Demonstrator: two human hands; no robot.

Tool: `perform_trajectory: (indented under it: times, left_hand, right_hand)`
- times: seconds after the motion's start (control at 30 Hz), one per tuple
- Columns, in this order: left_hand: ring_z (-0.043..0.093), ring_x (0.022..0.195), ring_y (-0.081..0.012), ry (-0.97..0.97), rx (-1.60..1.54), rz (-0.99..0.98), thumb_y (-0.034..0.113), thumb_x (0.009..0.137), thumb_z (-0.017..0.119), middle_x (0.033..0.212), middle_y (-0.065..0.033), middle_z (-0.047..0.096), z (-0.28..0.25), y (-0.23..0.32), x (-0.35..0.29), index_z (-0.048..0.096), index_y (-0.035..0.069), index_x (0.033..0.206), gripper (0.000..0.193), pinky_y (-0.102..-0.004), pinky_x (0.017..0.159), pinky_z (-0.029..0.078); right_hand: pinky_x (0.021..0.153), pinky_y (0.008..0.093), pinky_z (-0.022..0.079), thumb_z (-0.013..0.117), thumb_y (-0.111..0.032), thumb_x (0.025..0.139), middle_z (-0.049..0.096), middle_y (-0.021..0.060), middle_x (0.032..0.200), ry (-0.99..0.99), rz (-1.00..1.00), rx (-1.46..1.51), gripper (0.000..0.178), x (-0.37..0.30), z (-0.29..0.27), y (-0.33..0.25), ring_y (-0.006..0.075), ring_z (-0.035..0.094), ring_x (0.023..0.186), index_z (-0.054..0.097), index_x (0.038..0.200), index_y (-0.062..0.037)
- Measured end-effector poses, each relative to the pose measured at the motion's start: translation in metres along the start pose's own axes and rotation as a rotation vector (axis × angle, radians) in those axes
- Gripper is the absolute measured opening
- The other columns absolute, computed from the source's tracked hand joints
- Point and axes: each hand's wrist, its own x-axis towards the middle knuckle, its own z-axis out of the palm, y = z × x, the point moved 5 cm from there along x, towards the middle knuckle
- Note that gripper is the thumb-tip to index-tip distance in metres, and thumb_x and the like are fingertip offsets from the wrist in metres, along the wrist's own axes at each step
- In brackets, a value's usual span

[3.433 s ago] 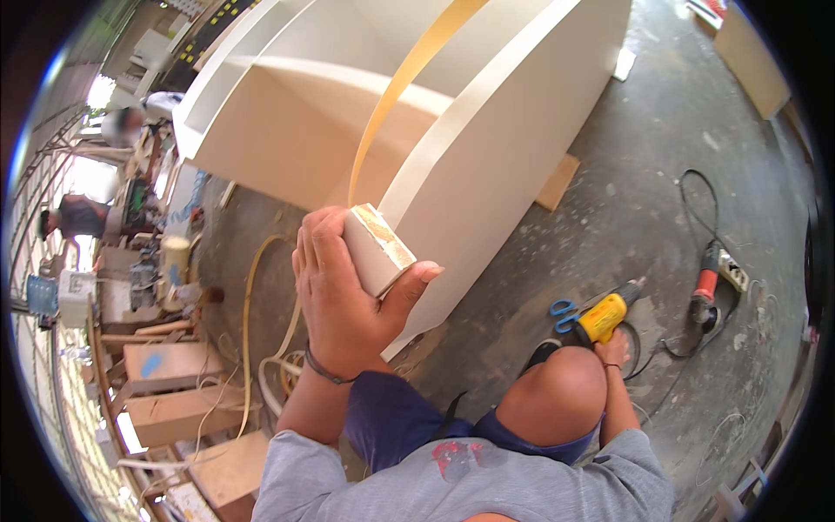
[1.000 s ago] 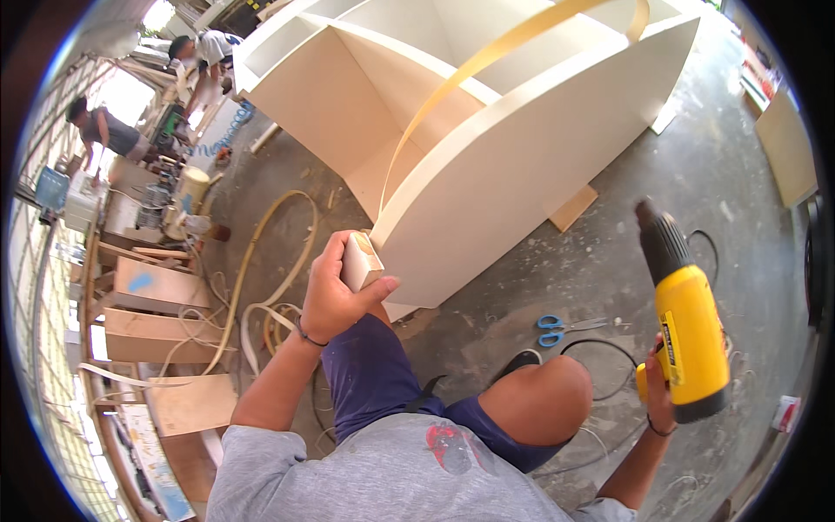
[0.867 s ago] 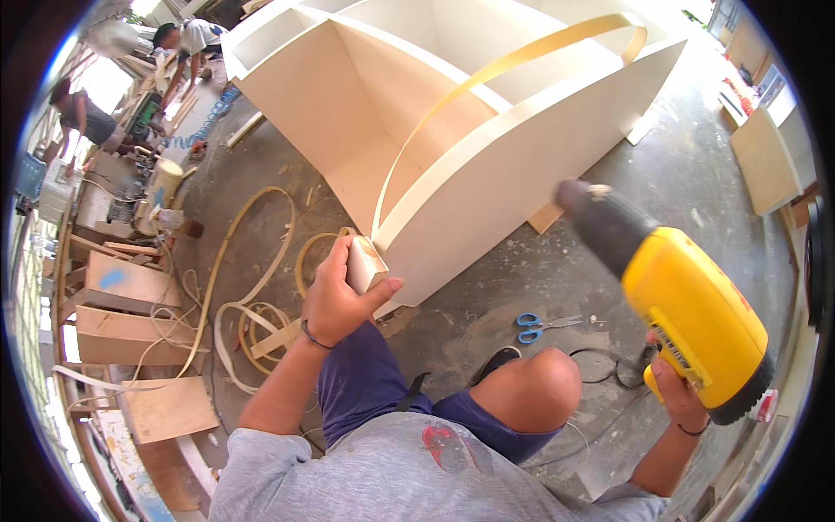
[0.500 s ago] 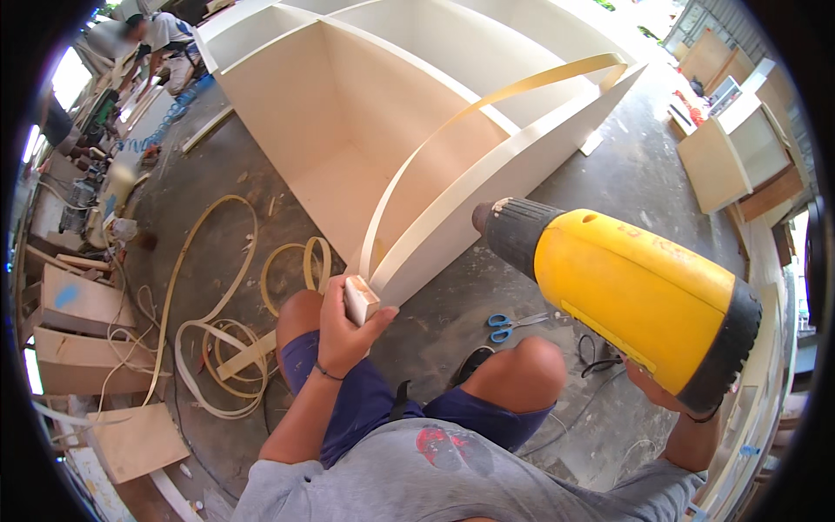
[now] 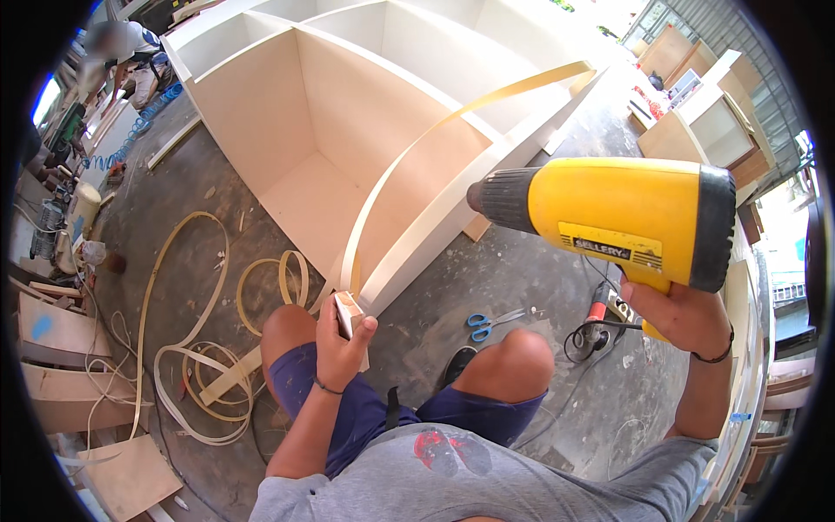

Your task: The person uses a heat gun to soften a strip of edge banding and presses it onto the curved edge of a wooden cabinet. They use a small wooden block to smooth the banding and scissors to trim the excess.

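R grip (image 5: pixel 683 315) round yel. heat gun (image 5: pixel 609 204) — higher than b4; L grip (image 5: pixel 341 350) still holding block (image 5: pixel 347 315).

Your heat gun (image 5: pixel 609 204), yellow with a black nozzle end and ribbed black rear cap, sits in your right hand (image 5: pixel 687 315), nozzle pointing left. Your small pale block (image 5: pixel 347 315), its end face rough and brownish, is tilted in your left hand (image 5: pixel 342 352) at the near end of the cabinet (image 5: pixel 435 228). The thin cream strip (image 5: pixel 393 167) arches loosely above that white, open-compartment cabinet's right panel, curling over toward the far end.
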Motion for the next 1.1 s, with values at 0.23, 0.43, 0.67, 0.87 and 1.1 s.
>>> perform_trajectory:
  times: [0.23, 0.43, 0.67, 0.87, 1.1]
  left_hand:
    - [0.050, 0.073, -0.0076, 0.067, -0.136, -0.017, 0.052, 0.089, 0.061, 0.084, -0.0012, 0.049, -0.007, -0.016, -0.007, 0.032, 0.000, 0.142, 0.080, -0.0221, 0.065, 0.044]
    - [0.049, 0.070, -0.0085, 0.070, -0.155, -0.100, 0.049, 0.093, 0.055, 0.079, -0.0009, 0.046, -0.010, -0.012, -0.013, 0.031, -0.002, 0.142, 0.075, -0.0232, 0.061, 0.044]
    - [0.048, 0.074, -0.0061, 0.031, -0.238, -0.106, 0.053, 0.089, 0.059, 0.089, -0.0010, 0.048, 0.010, 0.002, -0.007, 0.041, -0.002, 0.132, 0.072, -0.0212, 0.062, 0.044]
    - [0.049, 0.079, -0.0074, -0.037, -0.135, -0.050, 0.053, 0.089, 0.060, 0.098, -0.0028, 0.050, 0.017, 0.008, -0.003, 0.043, -0.002, 0.129, 0.070, -0.0215, 0.067, 0.044]
    - [0.051, 0.087, -0.0123, -0.050, 0.004, -0.051, 0.053, 0.088, 0.061, 0.101, -0.0050, 0.050, 0.014, -0.002, 0.003, 0.047, -0.002, 0.125, 0.068, -0.0251, 0.075, 0.043]
  right_hand:
    - [0.079, 0.0317, 0.049, 0.065, -0.007, 0.082, 0.064, 0.0099, 0.092, 0.091, -0.049, -0.378, 0.029, 0.022, -0.020, -0.006, 0.0188, 0.062, 0.084, 0.058, 0.110, -0.0013]
    - [0.076, 0.0312, 0.050, 0.068, -0.012, 0.080, 0.065, 0.0076, 0.092, 0.154, 0.056, -0.205, 0.034, 0.028, -0.043, 0.010, 0.0172, 0.062, 0.082, 0.058, 0.110, 0.0004]
    - [0.078, 0.0285, 0.049, 0.066, -0.008, 0.081, 0.064, 0.0056, 0.099, 0.136, -0.101, -0.185, 0.038, 0.026, -0.041, 0.017, 0.0139, 0.061, 0.087, 0.056, 0.117, 0.0006]
    - [0.085, 0.0294, 0.048, 0.069, -0.006, 0.081, 0.065, 0.0062, 0.105, 0.030, -0.087, -0.112, 0.042, 0.019, -0.030, 0.018, 0.0152, 0.059, 0.094, 0.055, 0.121, -0.0004]
    - [0.084, 0.0337, 0.048, 0.069, -0.007, 0.078, 0.065, 0.0108, 0.101, 0.046, -0.187, 0.079, 0.039, 0.012, -0.029, 0.017, 0.0196, 0.060, 0.093, 0.058, 0.115, -0.0024]
